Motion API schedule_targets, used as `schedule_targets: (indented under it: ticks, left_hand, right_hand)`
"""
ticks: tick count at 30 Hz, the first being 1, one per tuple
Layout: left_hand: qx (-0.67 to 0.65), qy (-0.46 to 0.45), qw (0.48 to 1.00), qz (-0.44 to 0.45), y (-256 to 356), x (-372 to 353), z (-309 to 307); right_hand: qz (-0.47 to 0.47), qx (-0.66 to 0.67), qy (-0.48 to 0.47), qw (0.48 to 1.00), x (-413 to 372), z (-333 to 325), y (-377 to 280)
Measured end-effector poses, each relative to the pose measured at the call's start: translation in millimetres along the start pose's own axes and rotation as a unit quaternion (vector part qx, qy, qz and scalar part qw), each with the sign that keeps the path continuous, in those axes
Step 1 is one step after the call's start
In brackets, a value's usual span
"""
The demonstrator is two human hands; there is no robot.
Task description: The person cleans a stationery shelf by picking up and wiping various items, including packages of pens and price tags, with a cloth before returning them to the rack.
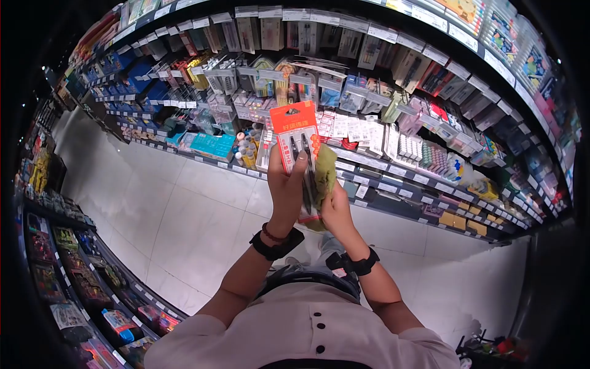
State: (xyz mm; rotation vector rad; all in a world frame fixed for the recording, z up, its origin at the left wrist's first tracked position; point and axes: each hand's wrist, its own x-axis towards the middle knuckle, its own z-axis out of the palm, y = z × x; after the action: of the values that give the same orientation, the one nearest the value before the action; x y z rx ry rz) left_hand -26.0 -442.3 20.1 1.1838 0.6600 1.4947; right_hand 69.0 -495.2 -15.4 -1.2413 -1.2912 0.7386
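Observation:
My left hand (286, 192) grips a red and white blister pack of pens (294, 120) by its left side, with the thumb over the front. Dark pens show through the clear window, and a hang hole is at the top. Against the pack's right edge, my right hand (337, 212) holds a yellow-green cloth (325, 174), its fingers closed round the folds. Part of the cloth lies behind the pack, and the fingers behind the pack are hidden.
A long shelf unit (393, 169) of hanging stationery packs runs in front of me. Blue boxes (212, 145) and small bottles (247, 150) stand on its lower shelf. Another stocked shelf (80, 270) curves along the left. Pale floor tiles (203, 209) lie between them.

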Motion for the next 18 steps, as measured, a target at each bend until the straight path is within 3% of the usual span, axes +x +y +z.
schedule_targets:
  ticks: [2,5,8,11,14,18]
  left_hand:
    - [-0.025,0.023,0.999,0.001,2,-2,5]
    - [-0.009,0.044,0.999,0.025,-1,-4,5]
    - [0.051,0.105,0.992,0.049,-2,-1,6]
    - [0.076,0.161,0.984,0.021,10,-2,11]
    - [-0.121,0.137,0.983,-0.018,-2,-7,15]
    - [-0.323,0.013,0.935,-0.147,7,-5,19]
  right_hand:
    - [0.100,-0.062,-0.022,0.993,-3,-4,-1]
    - [0.183,0.010,0.005,0.983,-9,-4,3]
    - [0.084,0.170,0.116,0.975,-16,8,12]
    - [0.091,0.245,0.182,0.948,-17,18,14]
    - [0.085,0.229,0.205,0.948,-9,16,12]
    - [0.081,0.086,0.081,0.990,1,-7,19]
